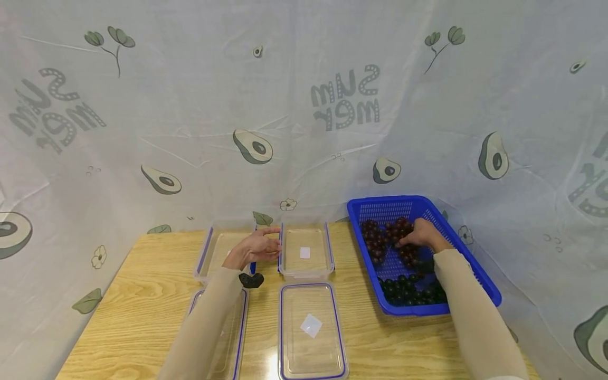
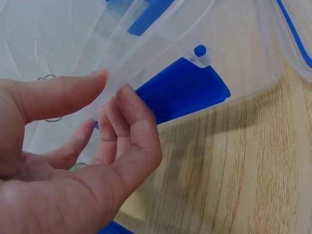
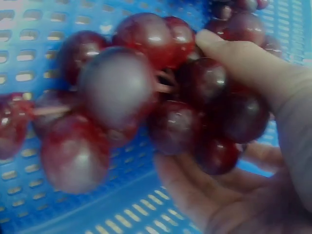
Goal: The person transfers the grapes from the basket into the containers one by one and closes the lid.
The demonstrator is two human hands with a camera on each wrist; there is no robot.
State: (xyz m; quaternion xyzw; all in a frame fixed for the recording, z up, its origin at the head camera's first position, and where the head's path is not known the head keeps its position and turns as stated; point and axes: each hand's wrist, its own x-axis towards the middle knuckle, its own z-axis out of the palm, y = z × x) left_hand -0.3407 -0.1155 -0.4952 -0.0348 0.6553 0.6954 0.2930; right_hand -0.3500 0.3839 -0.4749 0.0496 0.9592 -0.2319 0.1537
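Right fingers [image 3: 192,195] cupping, likely supporting, round red grapes [image 3: 175,126] in blue plastic basket [image 1: 418,310]; empty half-bent left fingers [image 2: 141,129] touching clear plastic box [image 1: 306,272].

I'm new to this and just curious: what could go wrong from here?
Single red grapes could come off as the right hand grips their bunch. If lifted, the bunch might catch on the blue basket. The left hand, right at the side of a clear container, could nudge it out of place.
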